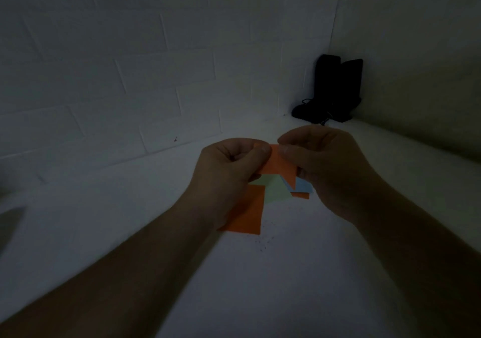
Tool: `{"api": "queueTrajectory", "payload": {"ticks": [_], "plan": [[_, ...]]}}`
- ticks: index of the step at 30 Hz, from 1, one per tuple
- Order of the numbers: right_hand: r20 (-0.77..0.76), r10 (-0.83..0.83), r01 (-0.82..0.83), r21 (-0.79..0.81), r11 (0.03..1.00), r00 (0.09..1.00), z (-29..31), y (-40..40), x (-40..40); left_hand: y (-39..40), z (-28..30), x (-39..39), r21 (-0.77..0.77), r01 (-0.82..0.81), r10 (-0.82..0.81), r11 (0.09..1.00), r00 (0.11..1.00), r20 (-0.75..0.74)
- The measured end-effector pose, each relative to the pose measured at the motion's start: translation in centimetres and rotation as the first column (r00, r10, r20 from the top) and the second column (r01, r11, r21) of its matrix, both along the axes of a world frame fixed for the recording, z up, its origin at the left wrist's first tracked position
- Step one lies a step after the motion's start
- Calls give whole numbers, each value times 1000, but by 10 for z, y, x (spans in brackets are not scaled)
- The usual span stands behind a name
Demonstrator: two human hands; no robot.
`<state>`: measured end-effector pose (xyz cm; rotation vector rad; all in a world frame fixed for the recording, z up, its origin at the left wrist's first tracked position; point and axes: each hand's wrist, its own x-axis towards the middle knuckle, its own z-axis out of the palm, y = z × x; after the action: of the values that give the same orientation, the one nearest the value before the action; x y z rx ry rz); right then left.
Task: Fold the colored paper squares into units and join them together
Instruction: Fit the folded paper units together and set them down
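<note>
A partly folded orange unit (278, 167) is held in mid-air above the white surface (286, 272), near the centre of the view, pinched from both sides: the left hand (229, 166) is curled with its thumb pressed on the paper's edge at 9 o'clock, and the right hand (320, 166) is curled round the edge at 3 o'clock, its fingertips hidden behind the sheet. Below the hands, at 6 o'clock from the held piece, a flat orange square (247, 212) lies on the surface, with a pale green sheet (273, 192) and a light blue sheet (304, 185) just beside it, partly overlapped. A dark object (333, 90) stands in the corner at 1 o'clock, well apart. The scene is dimly lit, so creases cannot be read clearly, and that is judged the main hazard: a fold may be set off-line because edges are poorly seen. Since the paper is worked unsupported in the air, uneven pressure from the two thumbs could skew or tear it, and a crooked unit would likely fail to lock with the others
</note>
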<state>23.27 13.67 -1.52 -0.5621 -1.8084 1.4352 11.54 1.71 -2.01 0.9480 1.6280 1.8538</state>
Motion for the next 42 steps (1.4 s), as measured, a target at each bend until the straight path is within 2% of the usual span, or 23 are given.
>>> {"api": "queueTrajectory", "payload": {"ticks": [4,9,16,26,42], "plan": [[-61,53,-50,46,998,997,1,-7,-1,3,0,3,11,22,-23,1000,994,110],[-100,37,-33,38,999,994,-3,-7,-2,1,1,3,56,32,-42,998,985,169],[-118,21,-36,-128,991,993,-1,-4,-2,1,4,3,64,14,-27,998,976,218],[-170,87,-130,-266,955,982,6,0,3,2,4,0,22,6,-11,1000,964,267],[-62,-21,16,-85,996,998,3,0,1,-2,6,-5,10,22,-24,1000,969,246]]}}
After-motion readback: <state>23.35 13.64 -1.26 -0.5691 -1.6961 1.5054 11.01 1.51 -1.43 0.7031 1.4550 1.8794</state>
